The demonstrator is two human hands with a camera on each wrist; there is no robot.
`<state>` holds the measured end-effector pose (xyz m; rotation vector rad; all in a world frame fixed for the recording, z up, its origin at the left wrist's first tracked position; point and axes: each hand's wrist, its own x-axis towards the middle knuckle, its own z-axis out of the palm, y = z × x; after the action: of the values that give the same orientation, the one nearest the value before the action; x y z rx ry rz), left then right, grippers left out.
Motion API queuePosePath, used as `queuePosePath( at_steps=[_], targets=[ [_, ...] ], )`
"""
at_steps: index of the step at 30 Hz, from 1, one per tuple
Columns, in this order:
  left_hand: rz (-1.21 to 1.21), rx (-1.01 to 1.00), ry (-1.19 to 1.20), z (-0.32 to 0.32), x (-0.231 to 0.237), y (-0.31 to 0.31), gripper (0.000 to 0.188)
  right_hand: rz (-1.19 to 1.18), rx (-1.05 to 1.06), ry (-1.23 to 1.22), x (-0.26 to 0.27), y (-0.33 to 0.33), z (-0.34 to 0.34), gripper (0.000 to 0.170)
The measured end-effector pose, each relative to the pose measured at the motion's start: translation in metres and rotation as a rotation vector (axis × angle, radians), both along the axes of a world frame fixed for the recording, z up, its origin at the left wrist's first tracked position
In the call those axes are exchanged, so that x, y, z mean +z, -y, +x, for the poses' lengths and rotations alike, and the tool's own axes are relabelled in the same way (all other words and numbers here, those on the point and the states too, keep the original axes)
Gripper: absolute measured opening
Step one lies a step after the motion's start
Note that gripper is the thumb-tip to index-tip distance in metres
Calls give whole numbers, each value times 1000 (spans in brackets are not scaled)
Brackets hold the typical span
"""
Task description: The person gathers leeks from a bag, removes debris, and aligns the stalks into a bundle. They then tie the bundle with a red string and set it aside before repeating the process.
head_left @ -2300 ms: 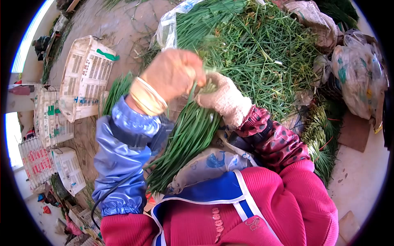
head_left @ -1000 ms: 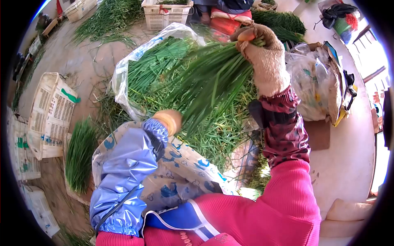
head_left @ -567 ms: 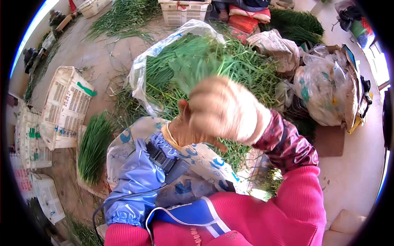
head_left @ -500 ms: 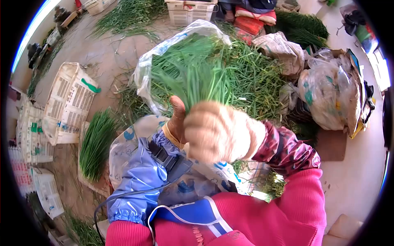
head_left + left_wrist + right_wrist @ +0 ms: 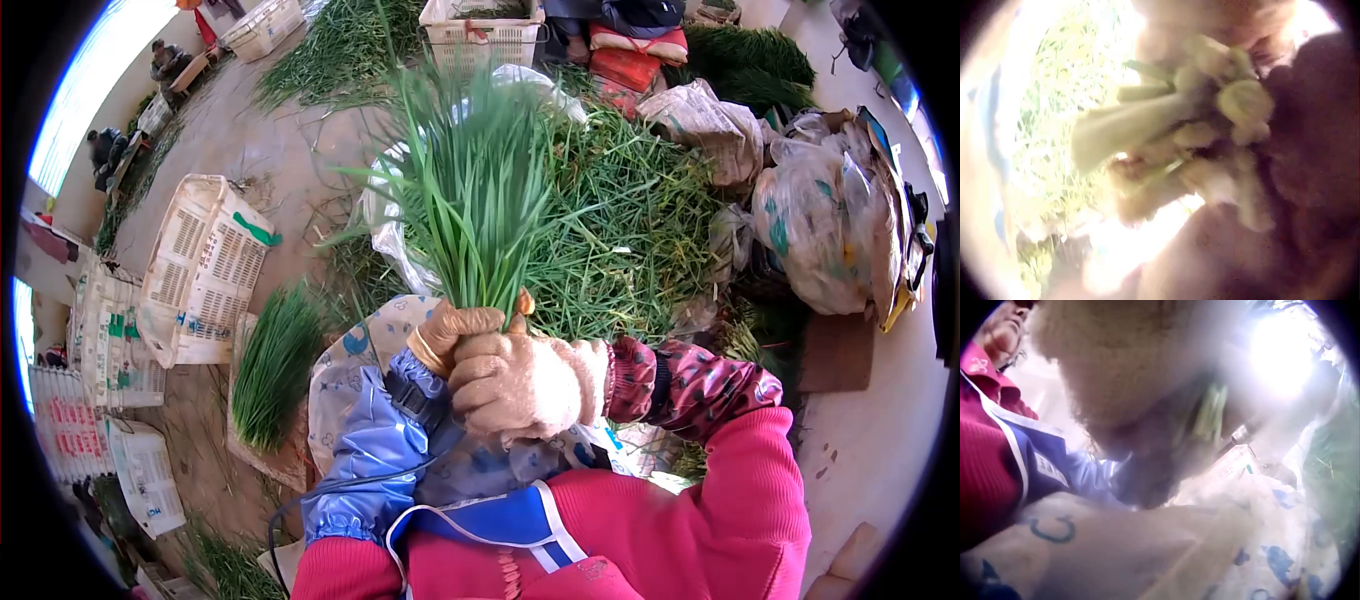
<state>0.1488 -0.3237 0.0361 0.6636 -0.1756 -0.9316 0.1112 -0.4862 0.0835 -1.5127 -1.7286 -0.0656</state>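
A bunch of long green leaves (image 5: 475, 190) stands upright in the head view, tips up and fanned out. Its base is gripped by the gloved left hand (image 5: 452, 334) and, just beside and below it, the right hand (image 5: 525, 388) in a pale knitted glove. The two hands touch. Thick pale stem ends (image 5: 1244, 103) stick out between blurred hand surfaces in the left wrist view. In the right wrist view a few stems (image 5: 1210, 412) show beside the knitted glove (image 5: 1122, 362); the fingertips there are hidden.
Loose green leaves (image 5: 630, 220) are heaped beyond the hands, partly on clear plastic. A white crate (image 5: 205, 270) and another leaf bundle (image 5: 272, 370) lie left. Plastic bags (image 5: 815, 225) stand right. A patterned sheet (image 5: 335, 395) covers the lap.
The bunch, earlier hanging leftward from the raised right hand, now points up, lower and nearer the body. The left hand has come round its base beside the right.
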Motion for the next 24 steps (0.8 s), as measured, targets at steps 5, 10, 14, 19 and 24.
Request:
queuePosePath(
  at_steps=[5,10,14,19,24],
  targets=[
    [76,115,20,0,-14,-20,47,-135,-295,-370,1,27,-23,24],
    [124,213,68,-6,-18,-30,48,-9,-815,-525,19,31,-10,22],
    [120,191,92,-7,-14,-38,55,-60,-1093,-205,30,29,13,22],
    [180,157,134,-9,-14,-38,55,-250,-1131,-221,37,12,22,30],
    [104,172,85,-12,-22,-42,56,-233,-898,-175,26,15,40,23]
  ],
)
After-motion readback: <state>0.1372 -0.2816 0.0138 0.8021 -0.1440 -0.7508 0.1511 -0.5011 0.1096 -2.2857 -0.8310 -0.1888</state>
